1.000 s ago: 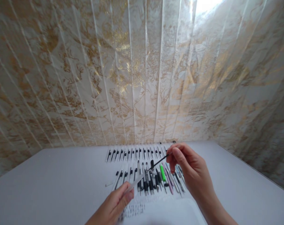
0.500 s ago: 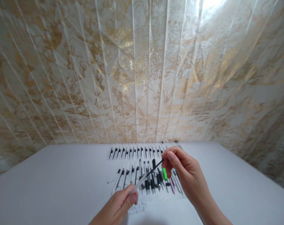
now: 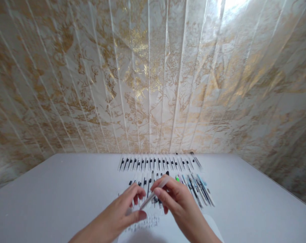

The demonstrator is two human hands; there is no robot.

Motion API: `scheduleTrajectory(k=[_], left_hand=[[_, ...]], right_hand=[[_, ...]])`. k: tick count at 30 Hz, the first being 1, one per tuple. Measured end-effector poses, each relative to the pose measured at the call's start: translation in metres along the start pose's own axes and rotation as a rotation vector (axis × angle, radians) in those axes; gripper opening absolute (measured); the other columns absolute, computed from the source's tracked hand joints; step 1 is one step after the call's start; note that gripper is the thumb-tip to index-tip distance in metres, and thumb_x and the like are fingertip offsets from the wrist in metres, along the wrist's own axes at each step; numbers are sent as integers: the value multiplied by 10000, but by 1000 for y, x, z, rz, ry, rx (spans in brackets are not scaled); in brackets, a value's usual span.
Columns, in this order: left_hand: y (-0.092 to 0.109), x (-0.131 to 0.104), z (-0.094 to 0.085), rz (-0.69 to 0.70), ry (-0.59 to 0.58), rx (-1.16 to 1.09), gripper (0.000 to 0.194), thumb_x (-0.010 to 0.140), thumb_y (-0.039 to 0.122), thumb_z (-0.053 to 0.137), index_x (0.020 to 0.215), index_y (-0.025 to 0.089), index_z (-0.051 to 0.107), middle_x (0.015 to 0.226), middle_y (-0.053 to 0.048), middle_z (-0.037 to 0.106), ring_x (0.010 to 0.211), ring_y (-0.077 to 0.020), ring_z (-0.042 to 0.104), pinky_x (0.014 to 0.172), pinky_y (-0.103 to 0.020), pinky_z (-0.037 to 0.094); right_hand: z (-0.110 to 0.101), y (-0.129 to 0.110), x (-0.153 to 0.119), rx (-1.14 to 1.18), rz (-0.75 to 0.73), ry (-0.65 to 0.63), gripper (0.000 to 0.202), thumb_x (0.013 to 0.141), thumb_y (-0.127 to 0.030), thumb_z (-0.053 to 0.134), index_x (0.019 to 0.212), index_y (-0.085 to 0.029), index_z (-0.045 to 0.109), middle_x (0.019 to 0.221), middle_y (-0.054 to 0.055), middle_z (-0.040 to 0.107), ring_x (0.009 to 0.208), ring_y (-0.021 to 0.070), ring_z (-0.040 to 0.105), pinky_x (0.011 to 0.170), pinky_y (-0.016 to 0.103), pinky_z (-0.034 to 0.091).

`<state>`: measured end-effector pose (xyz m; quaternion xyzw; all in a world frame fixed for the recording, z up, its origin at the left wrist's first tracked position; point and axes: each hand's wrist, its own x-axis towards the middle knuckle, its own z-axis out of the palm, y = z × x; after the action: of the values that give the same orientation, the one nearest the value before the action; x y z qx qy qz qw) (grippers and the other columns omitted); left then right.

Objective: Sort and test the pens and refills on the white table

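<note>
A clear pen barrel (image 3: pixel 149 199) slants down to the left, pinched near its upper end between the thumb and fingers of my right hand (image 3: pixel 179 199). The dark refill seen before does not show clearly now. Beside the barrel's lower end is my left hand (image 3: pixel 119 211), its thumb and fingers apart. That thumb is close to the tip; whether it touches I cannot tell. Behind the hands lies a row of pens and pen parts, partly covered, with a green pen (image 3: pixel 177 178) and several light and dark pens (image 3: pixel 200 189) to the right.
Farther back, a long row of clear barrels with dark refills and caps (image 3: pixel 155 164) lies on the white table (image 3: pixel 74 192). Below my hands is a white sheet (image 3: pixel 193 229) with small dark marks (image 3: pixel 151 222). A gold-patterned curtain (image 3: pixel 148 84) hangs behind the table.
My left hand has let go of the barrel and spread its fingers. My right hand has come down and left, from the dark refill to the barrel's upper end.
</note>
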<state>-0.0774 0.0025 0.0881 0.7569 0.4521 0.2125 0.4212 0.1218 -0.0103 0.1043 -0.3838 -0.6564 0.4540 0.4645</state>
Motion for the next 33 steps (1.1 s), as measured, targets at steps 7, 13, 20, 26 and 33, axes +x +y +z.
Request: scheduleTrajectory(k=[7,13,20,26,33], left_hand=[[-59,17,-25,-30,243,371,149,789,206,464,930,231,505,1002,-35,565,918,-211,538,836,-326,402],[-88,24,-19,-72,305,583,203,806,128,330,915,193,488,945,-79,570,916,-234,561,837,-354,397],[-76,39,-25,-56,337,484,170,812,134,263,850,224,403,879,-30,495,796,-195,547,780,-319,428],[-72,46,-24,-24,247,407,163,803,156,376,921,235,455,999,-45,571,965,-210,569,872,-338,419],[-78,45,-22,-25,192,469,86,838,215,373,851,230,457,914,-27,576,859,-190,560,791,-301,413]], right_hand=[[-30,-19,3,-37,32,86,374,917,-513,409,760,-194,527,709,7,577,533,99,450,470,202,364],[-32,-24,1,-146,1,112,329,938,-482,385,873,-211,561,637,-14,562,591,132,479,578,240,389],[-29,-13,0,-100,24,74,401,943,-520,336,1087,-200,529,624,-49,385,545,117,412,521,236,361],[-32,-9,-1,-209,50,80,403,940,-525,340,1125,-226,539,668,-27,412,552,118,393,481,219,334],[-29,-6,2,-221,58,110,285,934,-478,390,979,-223,509,711,-18,475,584,120,442,511,221,348]])
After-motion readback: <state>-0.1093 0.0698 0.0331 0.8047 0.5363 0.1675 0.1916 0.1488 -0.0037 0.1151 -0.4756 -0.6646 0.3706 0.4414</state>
